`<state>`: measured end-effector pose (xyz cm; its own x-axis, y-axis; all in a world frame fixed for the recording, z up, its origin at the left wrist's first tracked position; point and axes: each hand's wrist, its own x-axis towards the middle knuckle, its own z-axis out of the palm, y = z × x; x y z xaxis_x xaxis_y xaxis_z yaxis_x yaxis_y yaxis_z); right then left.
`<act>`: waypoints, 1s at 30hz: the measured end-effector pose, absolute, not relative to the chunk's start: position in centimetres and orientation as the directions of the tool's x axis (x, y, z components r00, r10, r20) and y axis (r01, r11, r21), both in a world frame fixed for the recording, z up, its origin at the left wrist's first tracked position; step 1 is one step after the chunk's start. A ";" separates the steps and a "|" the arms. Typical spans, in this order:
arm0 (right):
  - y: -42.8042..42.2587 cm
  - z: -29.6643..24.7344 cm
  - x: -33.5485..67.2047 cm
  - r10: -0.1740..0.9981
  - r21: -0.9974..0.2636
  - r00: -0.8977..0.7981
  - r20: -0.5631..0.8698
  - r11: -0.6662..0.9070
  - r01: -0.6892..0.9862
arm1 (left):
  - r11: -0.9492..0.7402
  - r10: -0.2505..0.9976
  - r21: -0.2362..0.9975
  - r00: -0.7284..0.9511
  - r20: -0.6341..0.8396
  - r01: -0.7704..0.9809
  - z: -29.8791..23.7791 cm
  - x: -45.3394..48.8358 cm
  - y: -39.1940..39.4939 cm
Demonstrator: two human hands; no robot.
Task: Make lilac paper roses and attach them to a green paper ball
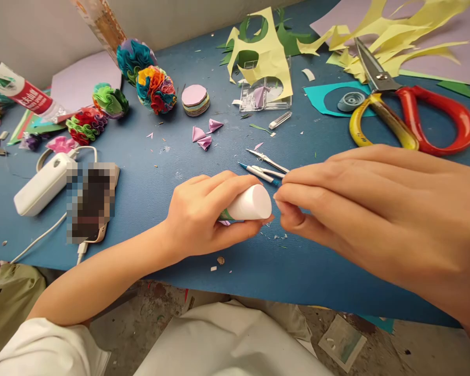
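My left hand [203,216] is wrapped round a white glue stick [250,203], held level just above the blue table [149,172], with its white end pointing right. My right hand [360,209] comes in from the right with its fingers pinched together at that end. Whether they grip the cap or a small paper piece I cannot make out. Just beyond the fingers lie a blue-tipped pen [258,173] and metal tweezers [267,159]. Folded pink paper pieces [204,136] lie farther back.
Large red-and-yellow scissors [411,117] lie at the right, with cut yellow paper [264,52] behind. A stack of paper circles [196,99] and several coloured paper balls [156,90] sit at the back left. A phone [92,201] and a white charger [43,184] rest left.
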<state>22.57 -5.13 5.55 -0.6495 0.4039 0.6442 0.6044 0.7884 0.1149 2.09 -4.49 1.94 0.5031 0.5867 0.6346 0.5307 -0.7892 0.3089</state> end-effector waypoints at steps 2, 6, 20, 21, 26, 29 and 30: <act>-5.3 5.7 22.8 0.459 0.053 -0.638 0.619 0.785 0.617 | -0.790 0.585 0.313 0.494 0.644 0.527 2.0 2.1 -4.5; -5.1 5.7 23.2 0.482 0.034 -0.677 0.556 0.801 0.598 | -0.793 0.580 0.313 0.489 0.652 0.523 2.1 2.1 -4.4; -4.8 5.5 22.8 0.395 0.164 -0.723 0.567 0.806 0.569 | -0.789 0.589 0.307 0.513 0.624 0.532 1.7 2.1 -4.4; -4.7 5.5 22.7 0.400 0.167 -0.724 0.562 0.802 0.573 | -0.791 0.588 0.309 0.516 0.623 0.528 1.7 2.1 -4.4; -4.8 5.5 22.6 0.428 0.148 -0.706 0.565 0.789 0.597 | -0.805 0.570 0.309 0.518 0.638 0.506 1.8 2.1 -4.4; -4.9 5.6 22.5 0.427 0.139 -0.691 0.583 0.786 0.602 | -0.812 0.560 0.304 0.520 0.645 0.499 1.9 2.1 -4.4; -5.0 5.7 22.5 0.436 0.130 -0.685 0.583 0.783 0.608 | -0.812 0.560 0.302 0.521 0.645 0.499 1.9 2.1 -4.4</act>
